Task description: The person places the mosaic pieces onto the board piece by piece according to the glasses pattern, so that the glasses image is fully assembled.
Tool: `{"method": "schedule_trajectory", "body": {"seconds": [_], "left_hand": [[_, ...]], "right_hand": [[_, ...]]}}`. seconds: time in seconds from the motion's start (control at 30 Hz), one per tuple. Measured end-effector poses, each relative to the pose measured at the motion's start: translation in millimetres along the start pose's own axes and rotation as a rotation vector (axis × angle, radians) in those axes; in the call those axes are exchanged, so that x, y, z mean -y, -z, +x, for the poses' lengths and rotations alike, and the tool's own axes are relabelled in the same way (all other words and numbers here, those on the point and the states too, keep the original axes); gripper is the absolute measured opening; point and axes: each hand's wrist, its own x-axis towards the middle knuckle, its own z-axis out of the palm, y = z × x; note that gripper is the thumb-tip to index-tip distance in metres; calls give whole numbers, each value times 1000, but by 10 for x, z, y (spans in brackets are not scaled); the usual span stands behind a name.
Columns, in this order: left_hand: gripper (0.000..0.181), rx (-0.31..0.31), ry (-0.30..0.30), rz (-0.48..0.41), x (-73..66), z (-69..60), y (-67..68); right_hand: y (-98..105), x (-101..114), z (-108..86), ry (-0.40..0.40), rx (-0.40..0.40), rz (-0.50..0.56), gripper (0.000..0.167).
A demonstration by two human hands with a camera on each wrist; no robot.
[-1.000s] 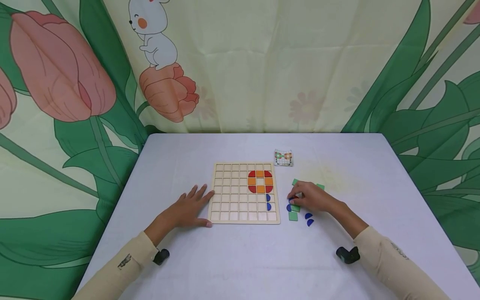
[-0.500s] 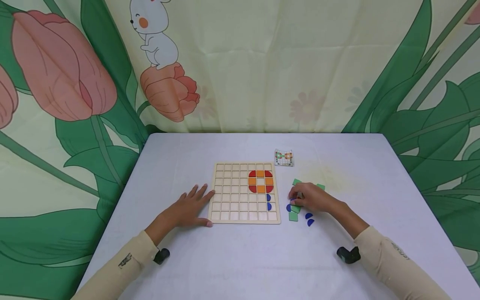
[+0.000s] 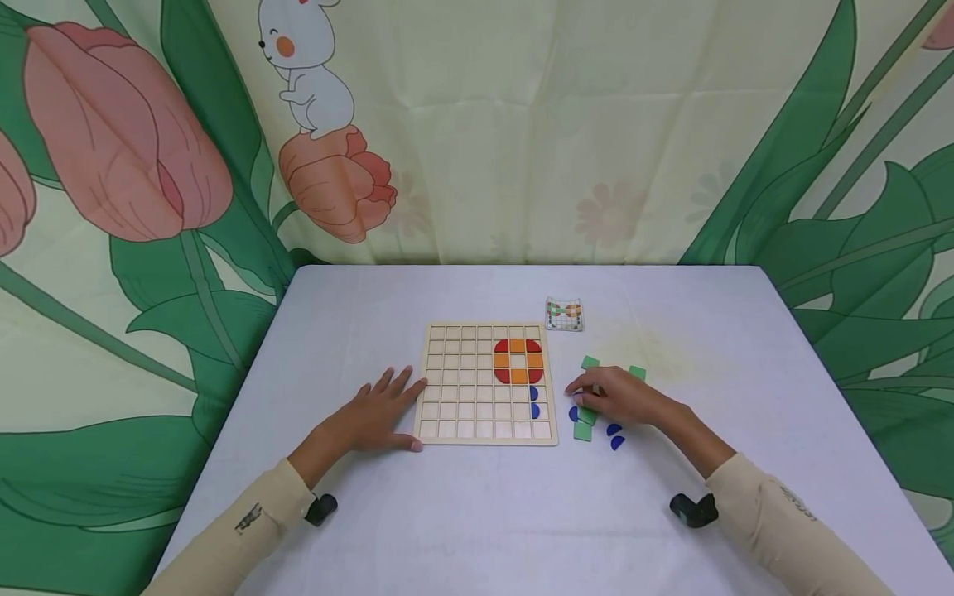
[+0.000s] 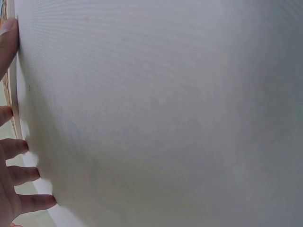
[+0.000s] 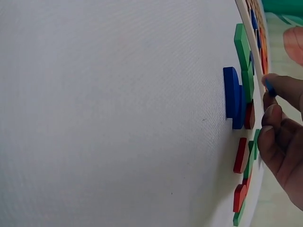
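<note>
My left hand [image 3: 367, 419] lies with fingers spread at the left edge of a wooden grid board [image 3: 456, 396], thumb and a fingertip touching its frame. On the board are red rounded corner pieces [image 3: 533, 377] and orange squares [image 3: 517, 377] set in a ring. Two blue half-circles [image 3: 534, 410] sit below that ring. Right of the board, my right hand [image 3: 614, 392] is over loose pieces. The right wrist view shows its thumb and finger pinching a small blue piece [image 5: 270, 88], mostly covered by the fingertips.
Loose green squares [image 3: 583, 431] and blue half-circles [image 3: 617, 444] lie around the right hand. Red pieces [image 5: 241, 155] show beneath it in the right wrist view. A small pattern card [image 3: 564, 314] lies behind the board's right corner on the white table [image 3: 477, 513].
My right hand has shifted slightly left toward the board, lifting its fingertips a little off the loose pieces. The left hand and the board stay where they were.
</note>
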Motion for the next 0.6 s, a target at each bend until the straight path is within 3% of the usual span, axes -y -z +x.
{"method": "schedule_trajectory", "body": {"seconds": [0.37, 0.6], "left_hand": [[107, -5, 4, -11, -8, -14, 9], [107, -3, 7, -24, -20, -19, 24]], "right_hand": [[-2, 33, 0, -14, 29, 95, 20], [5, 44, -1, 26, 72, 150, 19]]}}
